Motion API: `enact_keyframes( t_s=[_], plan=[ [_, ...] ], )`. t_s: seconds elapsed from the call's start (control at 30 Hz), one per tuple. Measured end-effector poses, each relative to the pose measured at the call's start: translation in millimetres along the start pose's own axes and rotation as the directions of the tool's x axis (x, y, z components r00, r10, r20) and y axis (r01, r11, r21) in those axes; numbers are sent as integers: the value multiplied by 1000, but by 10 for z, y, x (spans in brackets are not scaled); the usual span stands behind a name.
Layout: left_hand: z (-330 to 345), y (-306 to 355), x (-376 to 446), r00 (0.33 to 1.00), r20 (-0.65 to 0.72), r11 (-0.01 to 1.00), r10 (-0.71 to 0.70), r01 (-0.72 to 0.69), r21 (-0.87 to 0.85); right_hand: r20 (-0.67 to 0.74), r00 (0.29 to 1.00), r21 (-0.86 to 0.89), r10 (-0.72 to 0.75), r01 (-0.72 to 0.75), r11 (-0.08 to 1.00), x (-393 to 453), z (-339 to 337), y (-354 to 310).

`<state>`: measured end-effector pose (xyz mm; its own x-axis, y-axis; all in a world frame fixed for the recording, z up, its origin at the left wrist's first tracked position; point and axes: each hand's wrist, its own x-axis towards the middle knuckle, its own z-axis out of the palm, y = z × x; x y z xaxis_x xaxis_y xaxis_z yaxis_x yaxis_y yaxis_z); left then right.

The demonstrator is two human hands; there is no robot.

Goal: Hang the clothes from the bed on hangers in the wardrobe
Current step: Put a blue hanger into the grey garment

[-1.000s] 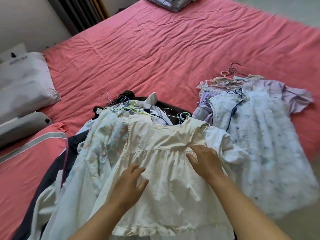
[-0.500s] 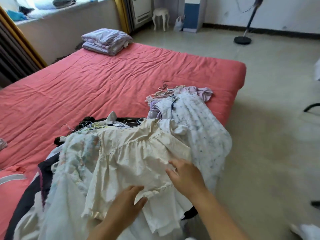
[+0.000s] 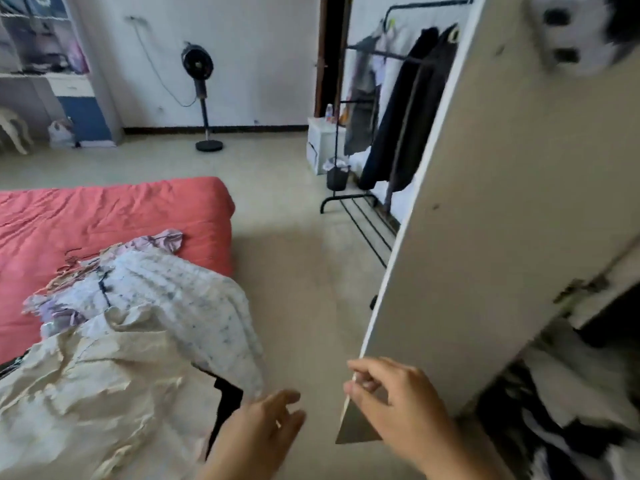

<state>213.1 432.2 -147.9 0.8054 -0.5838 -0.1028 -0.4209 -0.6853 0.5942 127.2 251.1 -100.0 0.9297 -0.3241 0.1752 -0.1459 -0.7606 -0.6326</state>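
Red bed (image 3: 114, 216) bears clothes (image 3: 166, 292); right hand (image 3: 398, 400) pinches wardrobe door (image 3: 502, 202), left hand (image 3: 256, 434) loose, empty.

The cream dress (image 3: 104, 393) has been released: both hands, which were laid on it before, are now taken off it. The right hand (image 3: 398, 400) has been moved to the edge of the white wardrobe door (image 3: 502, 209), where the lower edge is pinched between thumb and fingers. The left hand (image 3: 256, 434) is held open above the floor, beside the bed (image 3: 114, 216). The dress is left crumpled on the clothes pile.
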Motion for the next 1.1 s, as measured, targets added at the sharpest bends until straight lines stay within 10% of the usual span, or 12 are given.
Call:
enact_keyframes(
  t_s=[0.43,0.67,0.8,0.97,1.1],
  plan=[
    [799,3087,765,654,251,669,714,-743,30,-608,696,-14,383,-492,871,-1278,-2452,1183],
    [1129,4700,995,357,357,420,863,-900,-116,-874,431,-3,225,-467,884,-1610,-3652,1591],
    [964,5673,967,246,85,251,965,-967,-47,-956,290,-114,31,-469,876,-1653,-4333,1588],
    [523,6743,839,-142,-344,-97,928,-985,145,-959,196,-273,-206,-437,857,-1562,-5260,1501],
    [122,7498,746,-248,-442,-164,862,-962,220,-945,149,-327,-291,-421,846,-1429,-5810,1379]
  ],
)
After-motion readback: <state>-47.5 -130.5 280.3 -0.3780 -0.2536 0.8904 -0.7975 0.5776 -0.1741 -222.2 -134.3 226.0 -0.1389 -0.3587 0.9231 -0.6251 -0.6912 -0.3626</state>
